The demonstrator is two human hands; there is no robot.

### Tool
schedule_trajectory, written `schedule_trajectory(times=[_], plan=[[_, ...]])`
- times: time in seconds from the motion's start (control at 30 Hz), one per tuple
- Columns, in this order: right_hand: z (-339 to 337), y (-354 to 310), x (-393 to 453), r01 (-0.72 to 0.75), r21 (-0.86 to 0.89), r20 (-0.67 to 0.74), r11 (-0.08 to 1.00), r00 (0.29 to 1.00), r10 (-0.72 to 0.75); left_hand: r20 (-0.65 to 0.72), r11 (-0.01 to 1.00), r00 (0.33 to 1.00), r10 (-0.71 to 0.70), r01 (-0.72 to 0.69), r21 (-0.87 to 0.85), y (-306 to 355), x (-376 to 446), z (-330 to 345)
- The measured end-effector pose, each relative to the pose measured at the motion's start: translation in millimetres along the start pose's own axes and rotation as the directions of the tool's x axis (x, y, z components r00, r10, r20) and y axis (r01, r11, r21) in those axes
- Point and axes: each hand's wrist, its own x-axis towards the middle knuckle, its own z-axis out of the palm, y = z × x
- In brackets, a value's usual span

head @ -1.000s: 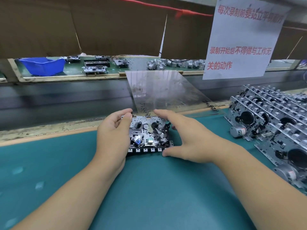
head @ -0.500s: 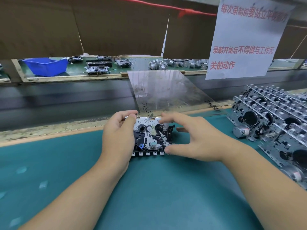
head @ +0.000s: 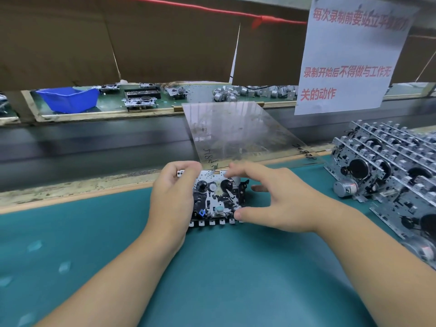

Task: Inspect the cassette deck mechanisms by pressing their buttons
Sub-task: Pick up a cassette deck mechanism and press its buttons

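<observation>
Holding a cassette deck mechanism (head: 218, 199) between both hands near the far edge of the green mat (head: 212, 279).
Left hand (head: 173, 199) grips its left side, fingers curled over the top; right hand (head: 280, 204) pinches it, thumb on the button row, forefinger on the far rim.

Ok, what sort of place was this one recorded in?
Most likely an electronics assembly line workbench. A bare metal cassette deck mechanism lies on a teal bench mat, many identical mechanisms are stacked at the right, and a dark conveyor belt runs behind, with small silver motors heaped beyond it.
</observation>
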Motion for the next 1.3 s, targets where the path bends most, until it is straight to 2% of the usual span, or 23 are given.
schedule_trajectory(times=[0.17,0.3,0.47,0.67,0.77,0.87,1.0,1.3], plan=[[1.5,0.6,0.5,0.013,-0.048,0.006,0.999,1.000,-0.013,0.037,0.994,0.999,0.010,-0.015,0.112,-5.6,-0.3,0.1],[2.2,-2.7,1.2,0.034,-0.128,0.021,0.991,0.999,-0.032,0.020,0.994,0.999,-0.048,0.045,0.098,-6.7,1.9,-0.1],[12.0,-4.7,-0.4,0.120,-0.274,0.006,0.954,0.992,-0.123,0.008,0.997,0.999,-0.039,0.038,0.071,-1.3,-9.8,-3.9],[14.3,-18.6,-2.9,0.131,-0.203,-0.003,0.970,0.991,-0.134,-0.067,0.994,0.995,-0.071,0.076,0.079,-1.2,-29.1,-18.6],[30.0,-35.3,-6.8,0.269,-0.152,0.052,0.951,0.963,-0.264,-0.127,0.999,0.991,-0.050,0.048,-0.019,-4.3,-64.6,-47.0],[52.2,-47.3,-5.2,0.372,-0.204,0.067,0.906,0.928,-0.366,-0.168,0.994,0.984,-0.063,0.046,-0.104,-2.4,-68.2,-58.4],[51.5,-38.6,0.3,0.327,-0.182,0.033,0.927,0.945,-0.327,-0.127,0.998,0.990,-0.056,0.055,-0.009,2.1,-62.7,-46.8],[47.6,-32.3,5.1,0.325,-0.101,-0.004,0.940,0.945,-0.327,-0.117,0.999,0.993,-0.034,0.032,-0.018,2.3,-49.7,-50.9]])
